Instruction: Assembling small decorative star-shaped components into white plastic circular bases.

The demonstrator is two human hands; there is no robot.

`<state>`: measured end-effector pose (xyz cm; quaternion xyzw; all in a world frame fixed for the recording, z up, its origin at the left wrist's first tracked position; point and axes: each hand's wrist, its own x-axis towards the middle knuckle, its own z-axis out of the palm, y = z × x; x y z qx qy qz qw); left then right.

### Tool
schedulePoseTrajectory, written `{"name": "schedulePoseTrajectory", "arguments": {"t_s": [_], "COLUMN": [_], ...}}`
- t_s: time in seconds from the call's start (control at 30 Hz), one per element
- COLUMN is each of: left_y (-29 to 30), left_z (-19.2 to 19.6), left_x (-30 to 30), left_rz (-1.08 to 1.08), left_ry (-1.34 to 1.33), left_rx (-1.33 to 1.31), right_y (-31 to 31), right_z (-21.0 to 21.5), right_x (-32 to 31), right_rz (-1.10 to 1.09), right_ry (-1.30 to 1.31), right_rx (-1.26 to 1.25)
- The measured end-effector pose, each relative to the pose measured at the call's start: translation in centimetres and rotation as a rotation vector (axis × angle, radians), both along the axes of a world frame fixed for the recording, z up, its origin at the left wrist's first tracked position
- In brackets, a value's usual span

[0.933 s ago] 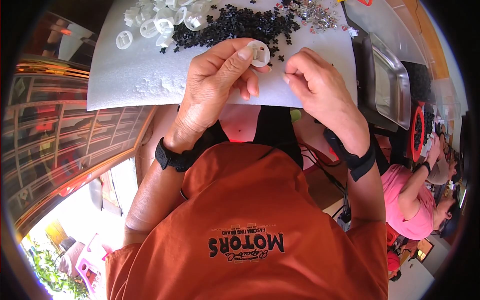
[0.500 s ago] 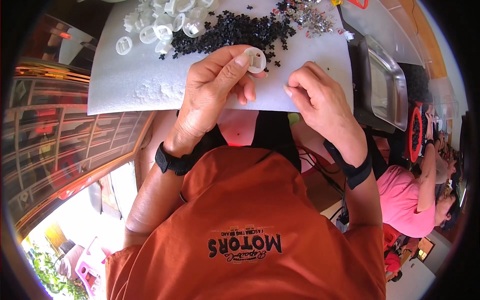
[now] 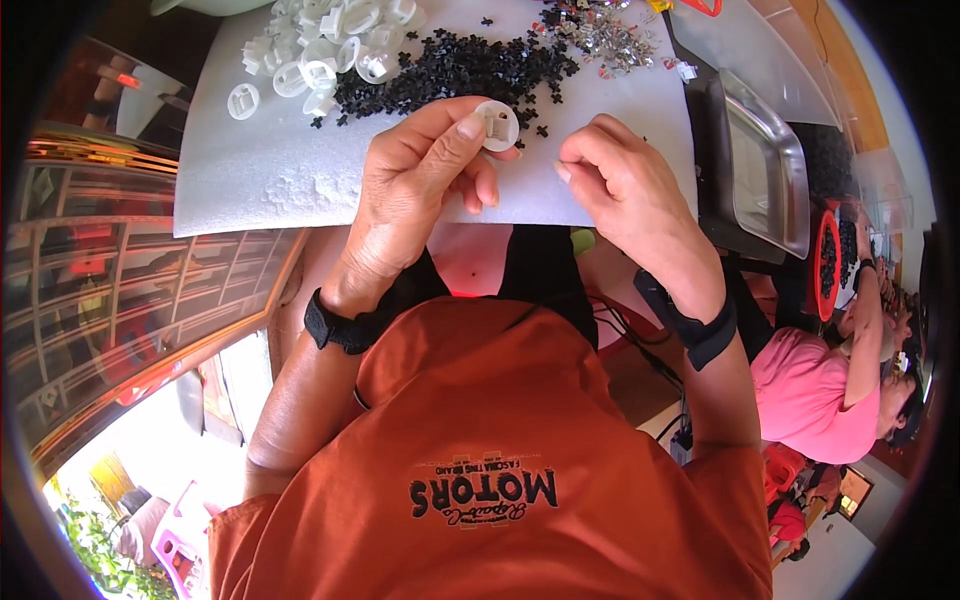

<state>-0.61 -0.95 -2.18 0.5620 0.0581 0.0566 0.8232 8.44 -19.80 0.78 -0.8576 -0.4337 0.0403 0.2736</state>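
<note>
Between the thumb and fingers of my left hand [image 3: 420, 165] is a round white plastic piece [image 3: 499, 126], its face with a square raised middle turned up. My right hand [image 3: 632, 190] hovers to its right, thumb and forefinger pinched together; anything between them is too small or hidden to make out. Just beyond the hands lies a heap of small black cross-shaped parts [image 3: 450, 72]. More white round pieces [image 3: 335, 45] are piled at the far left, one loose piece [image 3: 243, 101] lying apart. Small shiny metal parts [image 3: 610, 40] are scattered at the far right.
A white foam sheet [image 3: 270, 180] covers the work surface. To its right stands a steel tray [image 3: 765, 165]. A person in a pink top [image 3: 820, 395] sits farther right, near a red tray [image 3: 828, 265] of black parts. Dark glazed panels [image 3: 120, 290] stand at the left.
The view has shifted slightly, so the foam sheet and its heaps sit a little farther left. Both hands keep nearly the same pose, the left still gripping the white piece.
</note>
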Motion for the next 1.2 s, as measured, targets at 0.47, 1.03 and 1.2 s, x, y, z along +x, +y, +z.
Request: {"name": "schedulePoseTrajectory", "arguments": {"t_s": [0.47,1.03,1.2], "left_y": [0.3,0.7,0.7], "left_z": [0.8,1.3,1.3], "left_x": [0.1,0.3,0.4], "left_rz": [-0.039,-0.032,-0.050], "left_ry": [0.043,0.161,0.174], "left_rx": [-0.162,-0.121,-0.122], "right_y": [2.8,5.8,5.9], "right_z": [3.7,2.3,1.6], "right_x": [-0.1,0.4,0.6], "right_rz": [0.001,0.170,0.213], "right_ry": [0.443,0.605,0.546], "right_rx": [0.286,0.497,0.559]}}
